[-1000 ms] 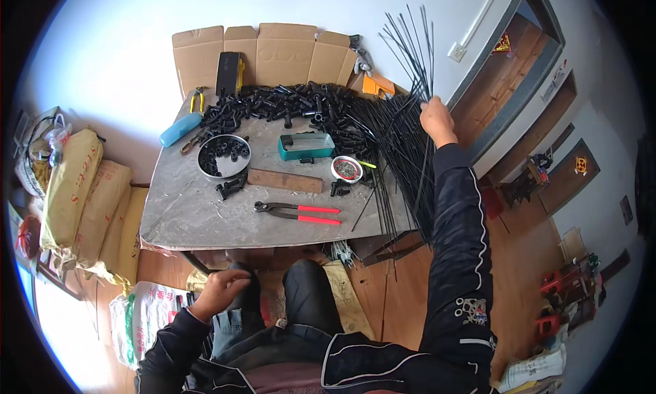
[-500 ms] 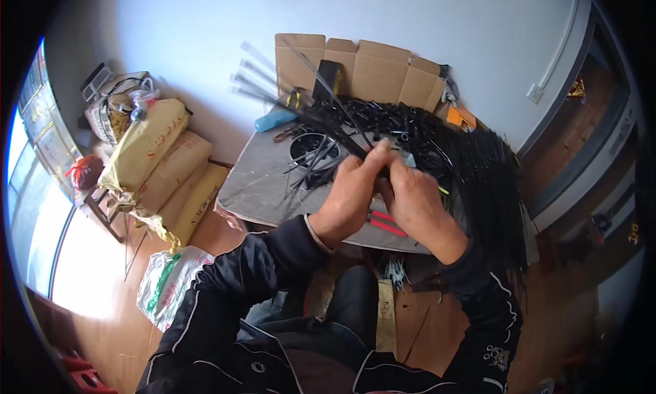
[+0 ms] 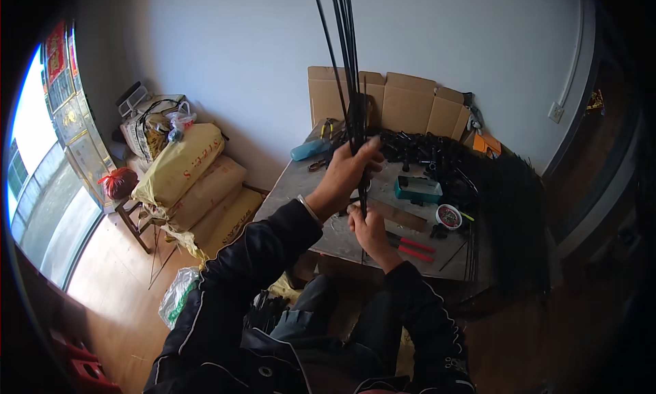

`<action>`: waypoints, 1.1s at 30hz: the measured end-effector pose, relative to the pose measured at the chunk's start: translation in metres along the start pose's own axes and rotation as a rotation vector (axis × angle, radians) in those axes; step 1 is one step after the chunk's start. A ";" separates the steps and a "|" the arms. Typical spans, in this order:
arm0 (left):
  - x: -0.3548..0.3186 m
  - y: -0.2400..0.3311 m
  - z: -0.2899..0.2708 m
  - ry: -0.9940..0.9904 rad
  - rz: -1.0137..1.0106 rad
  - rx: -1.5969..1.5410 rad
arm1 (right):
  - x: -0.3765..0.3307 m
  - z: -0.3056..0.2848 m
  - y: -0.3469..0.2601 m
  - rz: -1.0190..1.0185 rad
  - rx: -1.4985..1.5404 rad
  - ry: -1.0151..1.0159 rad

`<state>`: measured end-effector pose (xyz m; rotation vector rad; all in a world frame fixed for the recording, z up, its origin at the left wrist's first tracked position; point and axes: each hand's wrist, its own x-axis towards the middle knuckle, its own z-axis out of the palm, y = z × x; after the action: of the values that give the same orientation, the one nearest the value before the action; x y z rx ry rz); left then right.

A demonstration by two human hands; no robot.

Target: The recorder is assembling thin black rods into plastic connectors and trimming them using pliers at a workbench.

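Rods point(image 3: 351, 69), slim and black, fill the curled fingers of the left hand point(image 3: 342, 177); the right hand point(image 3: 373, 237) pinches their near ends. A flat wooden board point(image 3: 407, 220) lies right.

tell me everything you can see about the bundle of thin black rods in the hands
The bundle is several long, slender, dark rods, smooth-looking, perhaps plastic or coated wire; the material can't be settled. It stands nearly upright, leaning slightly left toward the top, its upper ends cut off by the picture's edge. One rod splays out left. The left hand grips it, and the right hand holds it lower down. The wall shows behind its upper part.
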<state>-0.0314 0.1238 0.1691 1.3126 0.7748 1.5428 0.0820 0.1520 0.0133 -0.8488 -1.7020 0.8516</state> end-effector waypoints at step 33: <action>0.017 0.038 0.003 -0.107 -0.139 -0.171 | -0.080 -0.038 -0.087 0.271 0.330 -0.175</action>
<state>-0.0381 0.1251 0.2097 1.1798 0.6383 1.3850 0.1259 0.0456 0.0599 -0.8047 -1.5531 1.3839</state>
